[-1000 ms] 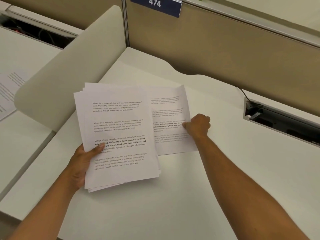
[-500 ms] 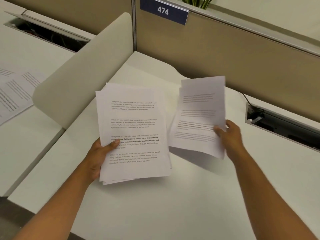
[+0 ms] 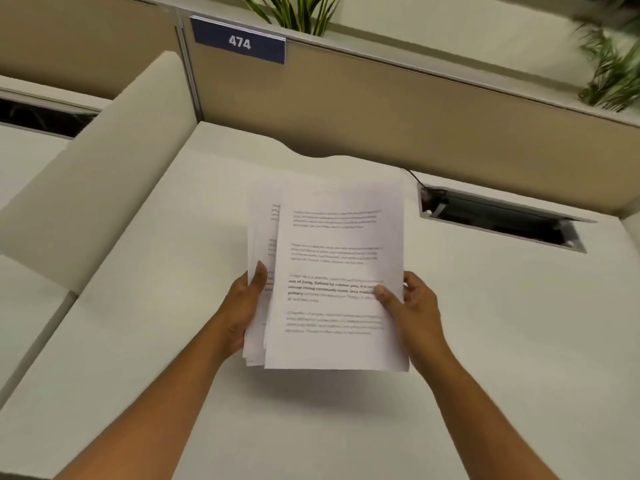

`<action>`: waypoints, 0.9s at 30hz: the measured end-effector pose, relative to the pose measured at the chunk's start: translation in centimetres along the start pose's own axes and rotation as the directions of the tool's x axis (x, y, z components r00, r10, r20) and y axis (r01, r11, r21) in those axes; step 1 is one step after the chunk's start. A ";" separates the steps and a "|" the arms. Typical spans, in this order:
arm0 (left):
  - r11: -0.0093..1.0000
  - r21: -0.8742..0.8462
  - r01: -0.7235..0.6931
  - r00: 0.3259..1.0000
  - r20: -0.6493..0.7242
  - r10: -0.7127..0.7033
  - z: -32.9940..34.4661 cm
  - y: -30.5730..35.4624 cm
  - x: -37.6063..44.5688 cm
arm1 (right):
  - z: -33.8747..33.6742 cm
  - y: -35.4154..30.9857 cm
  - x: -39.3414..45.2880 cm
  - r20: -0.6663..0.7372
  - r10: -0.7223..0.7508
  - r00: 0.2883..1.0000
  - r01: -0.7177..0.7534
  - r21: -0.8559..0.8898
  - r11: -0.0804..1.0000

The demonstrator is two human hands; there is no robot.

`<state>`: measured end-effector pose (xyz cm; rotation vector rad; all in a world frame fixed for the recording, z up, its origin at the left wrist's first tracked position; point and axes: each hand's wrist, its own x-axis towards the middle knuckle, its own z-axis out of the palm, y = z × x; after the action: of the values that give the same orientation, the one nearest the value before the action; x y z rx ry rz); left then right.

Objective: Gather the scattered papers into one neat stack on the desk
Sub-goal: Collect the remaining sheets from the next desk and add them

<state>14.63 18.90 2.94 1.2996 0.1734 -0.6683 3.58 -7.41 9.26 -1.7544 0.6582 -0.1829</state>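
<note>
Both hands are holding the papers (image 3: 332,278) above the white tabletop (image 3: 502,341), near the middle of the view. The left hand (image 3: 244,306) is gripping the sheaf's left edge, at nine o'clock from the page centre, its thumb (image 3: 259,277) lying on the printed face and the remaining fingers hidden beneath. The right hand (image 3: 412,306) is pinching the right edge at three o'clock, thumb pressing on the bold lines of text and fingers curled behind. The top sheet (image 3: 346,237) is sitting shifted toward three o'clock, so the sheets underneath are showing as a fanned strip along the left side; the edges are not squared. A shadow is lying on the tabletop under the sheaf, toward six o'clock. Bare surface is spreading at six, four and eight o'clock. At two o'clock a cable slot (image 3: 502,220) is opening in the surface, close to the sheaf's upper right corner. At ten o'clock a curved divider (image 3: 97,188) is rising, and at twelve the beige partition (image 3: 381,109) carrying a sign (image 3: 239,41) reading 474 is closing off the far edge.
</note>
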 end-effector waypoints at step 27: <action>0.938 0.223 -0.266 0.964 0.086 0.253 20.9 -1.7 -2.2 | -17.5 2.3 2.9 -0.021 -0.084 0.996 0.086 0.235 0.968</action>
<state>6.83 0.11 8.51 1.4955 -0.1267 -0.5073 -2.69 -23.95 11.67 -1.5542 0.5458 -0.3172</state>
